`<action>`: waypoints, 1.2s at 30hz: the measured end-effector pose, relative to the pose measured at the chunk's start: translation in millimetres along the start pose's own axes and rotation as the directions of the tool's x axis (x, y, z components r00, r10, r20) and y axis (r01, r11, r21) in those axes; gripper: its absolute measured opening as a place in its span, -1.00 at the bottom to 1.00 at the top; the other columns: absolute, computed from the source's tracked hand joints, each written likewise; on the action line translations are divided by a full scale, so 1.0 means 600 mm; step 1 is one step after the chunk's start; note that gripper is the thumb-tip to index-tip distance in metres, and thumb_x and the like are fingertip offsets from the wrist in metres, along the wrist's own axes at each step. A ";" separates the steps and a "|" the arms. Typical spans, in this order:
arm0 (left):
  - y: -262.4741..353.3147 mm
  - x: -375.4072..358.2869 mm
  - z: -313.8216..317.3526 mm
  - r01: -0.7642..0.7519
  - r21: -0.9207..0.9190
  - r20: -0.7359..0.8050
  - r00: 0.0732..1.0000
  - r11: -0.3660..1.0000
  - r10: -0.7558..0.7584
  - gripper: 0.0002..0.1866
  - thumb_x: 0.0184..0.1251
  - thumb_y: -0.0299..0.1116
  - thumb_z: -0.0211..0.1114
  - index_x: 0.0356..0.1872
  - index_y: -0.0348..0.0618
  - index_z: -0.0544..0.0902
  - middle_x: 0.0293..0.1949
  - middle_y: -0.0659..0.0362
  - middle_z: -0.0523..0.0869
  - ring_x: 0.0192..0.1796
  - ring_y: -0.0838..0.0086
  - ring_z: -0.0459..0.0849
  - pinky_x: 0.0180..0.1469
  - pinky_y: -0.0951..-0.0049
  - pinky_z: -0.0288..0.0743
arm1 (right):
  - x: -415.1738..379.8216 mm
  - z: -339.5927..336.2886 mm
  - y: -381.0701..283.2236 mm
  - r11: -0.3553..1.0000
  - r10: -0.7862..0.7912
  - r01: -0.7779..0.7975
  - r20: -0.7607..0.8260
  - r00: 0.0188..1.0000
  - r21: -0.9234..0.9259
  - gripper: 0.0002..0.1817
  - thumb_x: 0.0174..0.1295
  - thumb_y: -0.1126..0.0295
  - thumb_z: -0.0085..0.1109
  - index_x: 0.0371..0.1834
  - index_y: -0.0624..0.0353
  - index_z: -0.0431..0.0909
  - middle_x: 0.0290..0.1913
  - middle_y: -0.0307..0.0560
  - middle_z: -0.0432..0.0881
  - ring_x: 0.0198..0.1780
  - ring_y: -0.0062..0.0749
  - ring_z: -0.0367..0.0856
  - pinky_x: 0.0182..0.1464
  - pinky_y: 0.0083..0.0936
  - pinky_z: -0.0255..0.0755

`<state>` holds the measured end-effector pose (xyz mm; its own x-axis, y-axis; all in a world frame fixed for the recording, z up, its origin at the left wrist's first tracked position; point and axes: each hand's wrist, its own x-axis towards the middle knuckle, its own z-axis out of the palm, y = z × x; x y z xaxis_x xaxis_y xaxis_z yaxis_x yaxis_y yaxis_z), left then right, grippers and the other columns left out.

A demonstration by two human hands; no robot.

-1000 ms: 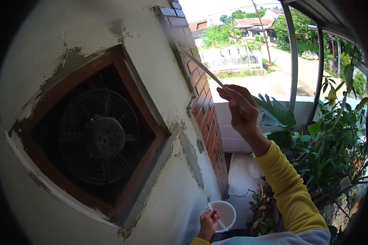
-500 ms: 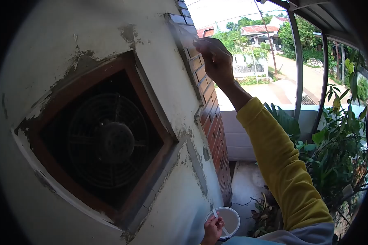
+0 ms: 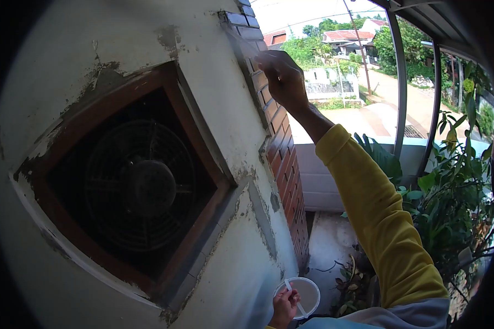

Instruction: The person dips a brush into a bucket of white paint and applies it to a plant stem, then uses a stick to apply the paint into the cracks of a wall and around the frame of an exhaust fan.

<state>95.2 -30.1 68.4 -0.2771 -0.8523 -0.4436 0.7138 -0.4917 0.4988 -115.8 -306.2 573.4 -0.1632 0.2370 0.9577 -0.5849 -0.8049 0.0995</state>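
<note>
My right hand (image 3: 284,78) is raised at the corner of the wall, its fingers closed on a thin, pale, blurred tool (image 3: 240,43) whose kind I cannot make out. The tool lies along the edge where the cream plaster (image 3: 219,98) meets the brick facing (image 3: 277,131). Low in the view, my left hand (image 3: 285,306) is closed around the white handle of a round white bucket (image 3: 316,307). The handle runs across the bucket's mouth, and the contents look greyish. A yellow sleeve (image 3: 368,203) covers my right arm.
A brown-framed opening (image 3: 200,211) with a dark fan (image 3: 151,188) fills the left, its plaster border chipped. Leafy plants (image 3: 444,203) crowd the right beside metal posts (image 3: 399,82). A low white wall (image 3: 324,181) stands behind the concrete floor (image 3: 329,236).
The whole view has shifted slightly, so the wall and fan sit a little further left and up. My right hand stays at the corner edge, and my left hand keeps hold of the bucket.
</note>
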 end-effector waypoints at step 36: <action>0.027 -0.037 0.047 -0.029 0.057 -0.044 0.999 0.998 0.032 -0.69 0.38 -0.54 -0.02 0.09 -0.36 0.49 -0.43 0.13 0.57 -0.48 0.51 0.40 -0.34 0.44 0.33 | -0.296 -0.167 -0.083 0.977 0.212 -0.193 0.380 0.901 -0.090 -0.71 0.25 0.62 0.07 0.04 0.26 0.48 0.04 0.08 0.51 -0.07 -0.14 0.62 -0.14 -0.42 0.57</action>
<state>95.0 -24.1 107.3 -0.2259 -0.8588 -0.4598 0.6839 -0.4760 0.5530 -137.3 -253.9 371.3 0.0304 -0.1638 0.9860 -0.6114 -0.7835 -0.1113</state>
